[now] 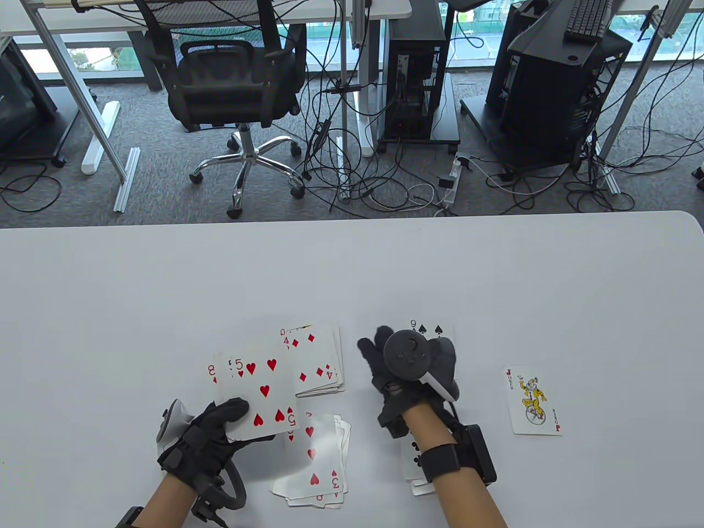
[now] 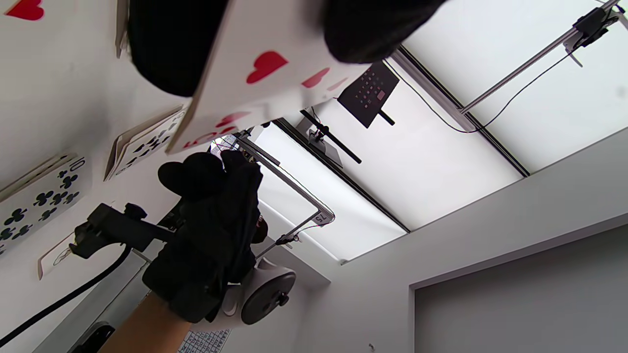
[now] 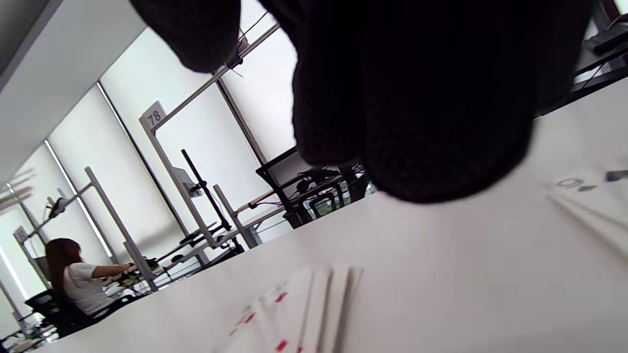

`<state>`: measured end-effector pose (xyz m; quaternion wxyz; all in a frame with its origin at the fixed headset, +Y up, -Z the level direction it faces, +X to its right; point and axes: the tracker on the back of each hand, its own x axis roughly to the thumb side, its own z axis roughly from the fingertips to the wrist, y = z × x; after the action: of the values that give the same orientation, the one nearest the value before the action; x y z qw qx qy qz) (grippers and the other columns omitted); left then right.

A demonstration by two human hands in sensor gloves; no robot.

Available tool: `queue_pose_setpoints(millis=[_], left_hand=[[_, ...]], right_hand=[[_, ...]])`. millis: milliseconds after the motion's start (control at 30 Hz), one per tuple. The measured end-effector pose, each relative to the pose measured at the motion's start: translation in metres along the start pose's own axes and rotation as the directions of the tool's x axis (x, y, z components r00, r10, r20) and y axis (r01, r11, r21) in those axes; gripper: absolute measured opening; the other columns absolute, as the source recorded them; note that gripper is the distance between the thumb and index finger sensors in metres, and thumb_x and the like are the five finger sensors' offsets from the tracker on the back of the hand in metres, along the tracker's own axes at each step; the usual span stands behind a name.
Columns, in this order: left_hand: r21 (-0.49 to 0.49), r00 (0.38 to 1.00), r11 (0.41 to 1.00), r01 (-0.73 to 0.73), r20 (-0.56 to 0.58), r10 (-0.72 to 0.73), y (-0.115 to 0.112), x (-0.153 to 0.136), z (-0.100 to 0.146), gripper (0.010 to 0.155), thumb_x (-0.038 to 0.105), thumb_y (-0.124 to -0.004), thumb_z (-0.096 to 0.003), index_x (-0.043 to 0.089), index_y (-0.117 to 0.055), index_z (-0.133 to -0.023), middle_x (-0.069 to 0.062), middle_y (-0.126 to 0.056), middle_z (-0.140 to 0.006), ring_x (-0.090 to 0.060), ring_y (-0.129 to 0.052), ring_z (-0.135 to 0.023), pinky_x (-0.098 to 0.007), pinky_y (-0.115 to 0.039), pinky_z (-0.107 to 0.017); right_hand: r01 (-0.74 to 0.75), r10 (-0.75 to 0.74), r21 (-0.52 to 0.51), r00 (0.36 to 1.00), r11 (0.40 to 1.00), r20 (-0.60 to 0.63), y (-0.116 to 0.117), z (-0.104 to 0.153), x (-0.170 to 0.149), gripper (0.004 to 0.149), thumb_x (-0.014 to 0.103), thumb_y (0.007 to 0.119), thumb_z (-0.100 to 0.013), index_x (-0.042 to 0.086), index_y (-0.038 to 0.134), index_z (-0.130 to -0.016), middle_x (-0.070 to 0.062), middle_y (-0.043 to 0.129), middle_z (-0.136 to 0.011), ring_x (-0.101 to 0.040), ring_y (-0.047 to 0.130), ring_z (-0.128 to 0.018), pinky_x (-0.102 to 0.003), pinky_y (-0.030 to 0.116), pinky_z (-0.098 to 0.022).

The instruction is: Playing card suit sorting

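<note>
My left hand (image 1: 231,421) grips a small fan of cards (image 1: 258,393) above the table, with the five of hearts on top and a red eight behind it. The cards also show in the left wrist view (image 2: 265,63). My right hand (image 1: 404,357) hovers palm down over the spade pile (image 1: 429,329), whose top card is a nine, and holds no card. A diamond pile (image 1: 319,357) lies between the hands. A heart pile (image 1: 319,467) lies near the front edge. A club pile (image 1: 413,467) lies partly hidden under my right forearm.
A joker (image 1: 532,400) lies face up alone to the right of my right hand. The white table (image 1: 352,264) is bare across its far half and both sides. In the right wrist view the diamond pile (image 3: 304,309) lies low in front.
</note>
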<state>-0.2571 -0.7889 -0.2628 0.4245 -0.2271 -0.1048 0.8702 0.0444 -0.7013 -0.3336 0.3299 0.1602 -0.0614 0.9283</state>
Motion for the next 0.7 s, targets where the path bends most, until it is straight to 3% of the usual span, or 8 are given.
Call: queue_pose_setpoints(millis=[167, 333, 467, 567, 700], left_hand=[[0.0, 1.0, 1.0, 0.001, 0.005, -0.001, 0.0, 0.0, 0.0, 0.054, 0.032, -0.068, -0.0625, 0.021, -0.043, -0.109, -0.008, -0.061, -0.111, -0.033, -0.078, -0.094, -0.044, -0.079, -0.06], [-0.007, 1.0, 1.0, 0.002, 0.0, -0.002, 0.0, -0.001, 0.0, 0.054, 0.032, -0.068, -0.0624, 0.021, -0.043, -0.109, -0.008, -0.061, -0.111, -0.033, -0.078, -0.094, -0.044, -0.079, -0.06], [-0.018, 1.0, 1.0, 0.003, -0.003, -0.003, -0.001, -0.001, 0.0, 0.054, 0.032, -0.068, -0.0624, 0.021, -0.043, -0.109, -0.008, -0.061, -0.11, -0.033, -0.078, -0.094, -0.044, -0.079, -0.06], [-0.029, 1.0, 1.0, 0.004, -0.002, -0.004, -0.001, -0.002, -0.001, 0.054, 0.032, -0.068, -0.0623, 0.021, -0.044, -0.109, -0.008, -0.061, -0.11, -0.032, -0.079, -0.093, -0.043, -0.08, -0.059], [-0.038, 1.0, 0.999, 0.004, -0.001, -0.004, -0.002, -0.003, -0.001, 0.054, 0.032, -0.068, -0.0623, 0.02, -0.044, -0.109, -0.008, -0.061, -0.11, -0.033, -0.079, -0.093, -0.043, -0.08, -0.059]], right_hand=[[0.232, -0.243, 0.122, 0.966, 0.965, 0.085, 0.039, 0.019, 0.041, 0.067, 0.038, 0.065, -0.056, -0.023, 0.062, -0.084, -0.022, 0.091, -0.055, -0.037, 0.097, -0.03, -0.058, 0.078, -0.039], [0.268, -0.293, 0.204, 0.951, 0.941, 0.099, 0.066, 0.03, 0.061, 0.079, 0.045, 0.071, -0.053, -0.024, 0.052, -0.087, -0.017, 0.088, -0.055, -0.032, 0.095, -0.03, -0.056, 0.078, -0.04], [0.278, -0.29, 0.116, 0.951, 0.954, 0.105, 0.071, 0.032, 0.062, 0.058, 0.034, 0.075, -0.05, -0.016, 0.065, -0.077, -0.004, 0.09, -0.041, -0.019, 0.096, -0.018, -0.049, 0.083, -0.035], [0.359, -0.366, 0.105, 0.928, 0.927, 0.06, 0.07, 0.032, 0.059, 0.048, 0.028, 0.073, -0.052, -0.014, 0.07, -0.074, -0.004, 0.092, -0.036, -0.018, 0.096, -0.013, -0.047, 0.085, -0.034], [0.35, -0.357, 0.094, 0.932, 0.932, 0.061, 0.066, 0.033, 0.056, 0.043, 0.024, 0.068, -0.053, -0.014, 0.073, -0.073, -0.005, 0.094, -0.035, -0.02, 0.097, -0.012, -0.047, 0.084, -0.034]])
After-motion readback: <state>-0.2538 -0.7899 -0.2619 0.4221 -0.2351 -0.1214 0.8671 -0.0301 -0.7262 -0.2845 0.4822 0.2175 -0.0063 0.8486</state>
